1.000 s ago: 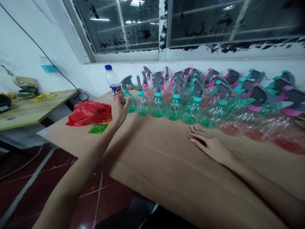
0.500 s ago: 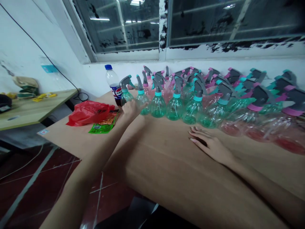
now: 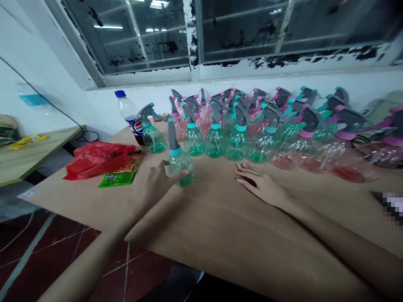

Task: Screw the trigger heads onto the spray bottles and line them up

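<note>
A: Head view. Step in hand?
B: Handling of one green spray bottle (image 3: pixel 183 162), by judgement; the next move calls for a steady, upright hold.
A: Location?
B: Just in front of the row of spray bottles (image 3: pixel 215 145); whether its base touches the wooden table (image 3: pixel 220 226), cannot tell.
A: Grips?
B: Left hand (image 3: pixel 157 180): thumb and fingers curled round the bottle's body. Right hand (image 3: pixel 264 186): palm down on the table, fingers loosely extended, nothing held.

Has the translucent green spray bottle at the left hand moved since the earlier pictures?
Yes: judged against the brown wooden tabletop, the spray bottle has moved toward the tabletop's near edge.
</note>
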Motion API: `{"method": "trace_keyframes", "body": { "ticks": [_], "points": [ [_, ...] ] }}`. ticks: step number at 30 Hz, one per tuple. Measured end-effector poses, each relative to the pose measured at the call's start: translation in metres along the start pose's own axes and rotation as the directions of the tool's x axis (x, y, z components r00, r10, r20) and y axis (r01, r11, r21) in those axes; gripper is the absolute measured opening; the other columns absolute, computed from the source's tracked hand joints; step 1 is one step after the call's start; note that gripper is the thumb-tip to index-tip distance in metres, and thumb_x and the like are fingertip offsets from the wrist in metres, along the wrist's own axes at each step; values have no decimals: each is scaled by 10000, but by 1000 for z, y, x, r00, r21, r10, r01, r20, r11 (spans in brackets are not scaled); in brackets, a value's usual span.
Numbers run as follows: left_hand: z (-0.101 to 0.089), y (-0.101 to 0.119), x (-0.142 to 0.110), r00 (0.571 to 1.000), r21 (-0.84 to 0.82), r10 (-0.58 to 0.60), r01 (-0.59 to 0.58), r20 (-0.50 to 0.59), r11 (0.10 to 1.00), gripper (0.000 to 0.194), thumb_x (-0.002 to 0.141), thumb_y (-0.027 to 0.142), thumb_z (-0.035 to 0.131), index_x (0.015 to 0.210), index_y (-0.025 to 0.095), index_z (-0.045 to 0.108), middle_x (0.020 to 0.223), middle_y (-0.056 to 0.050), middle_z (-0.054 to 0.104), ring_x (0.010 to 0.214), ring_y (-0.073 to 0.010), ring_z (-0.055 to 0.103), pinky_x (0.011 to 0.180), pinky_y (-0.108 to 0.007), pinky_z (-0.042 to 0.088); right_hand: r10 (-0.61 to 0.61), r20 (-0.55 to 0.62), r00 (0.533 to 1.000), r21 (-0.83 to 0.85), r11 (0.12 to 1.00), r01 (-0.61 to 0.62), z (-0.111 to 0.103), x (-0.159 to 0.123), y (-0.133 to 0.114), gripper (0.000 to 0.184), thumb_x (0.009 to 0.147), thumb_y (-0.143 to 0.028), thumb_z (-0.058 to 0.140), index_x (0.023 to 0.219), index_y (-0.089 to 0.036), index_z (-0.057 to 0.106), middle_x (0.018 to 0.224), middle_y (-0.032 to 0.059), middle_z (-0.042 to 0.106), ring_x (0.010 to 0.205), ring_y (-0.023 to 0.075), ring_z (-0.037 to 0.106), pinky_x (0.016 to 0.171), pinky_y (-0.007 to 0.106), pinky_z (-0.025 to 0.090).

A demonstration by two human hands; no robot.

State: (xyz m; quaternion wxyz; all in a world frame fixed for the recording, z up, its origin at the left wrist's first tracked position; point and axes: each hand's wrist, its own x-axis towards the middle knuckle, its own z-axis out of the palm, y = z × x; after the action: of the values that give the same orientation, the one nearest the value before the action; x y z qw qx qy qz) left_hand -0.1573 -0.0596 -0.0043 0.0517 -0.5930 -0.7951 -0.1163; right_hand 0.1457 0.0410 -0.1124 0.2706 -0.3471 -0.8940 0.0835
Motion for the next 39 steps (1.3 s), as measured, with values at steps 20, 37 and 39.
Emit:
{"method": "trace_keyframes", "body": {
  "ticks": [20, 37, 39],
  "points": [
    [-2, 80, -69, 891, -198, 406, -443, -203, 875, 679, 704, 708, 566, 1231, 281, 523, 1173, -153, 626, 1124, -407, 551, 856, -552, 490, -31, -3, 1000, 63, 998, 31, -5, 6, 0, 359, 945, -370, 449, 1233, -213, 595, 1329, 77, 577, 1316, 226, 442, 1105, 472, 357],
    [13, 138, -24, 878, -821, 419, -406, -230, 401, 487, 737, 142, 564, 1194, 272, 460, 1168, -32, 631, 1013, -202, 633, 907, -372, 498, -33, 21, 999, 115, 993, 30, -7, 8, 0, 364, 948, -355, 423, 1233, -200, 589, 1340, 82, 567, 1318, 218, 439, 1118, 460, 338],
    [15, 136, -24, 868, -823, 445, -410, -220, 394, 503, 748, 141, 549, 1219, 291, 455, 1172, -22, 628, 1018, -193, 629, 919, -362, 490, -30, 33, 999, 111, 993, 26, -9, 8, -2, 359, 948, -345, 430, 1231, -193, 591, 1336, 79, 572, 1324, 219, 431, 1124, 455, 330]
  ]
}}
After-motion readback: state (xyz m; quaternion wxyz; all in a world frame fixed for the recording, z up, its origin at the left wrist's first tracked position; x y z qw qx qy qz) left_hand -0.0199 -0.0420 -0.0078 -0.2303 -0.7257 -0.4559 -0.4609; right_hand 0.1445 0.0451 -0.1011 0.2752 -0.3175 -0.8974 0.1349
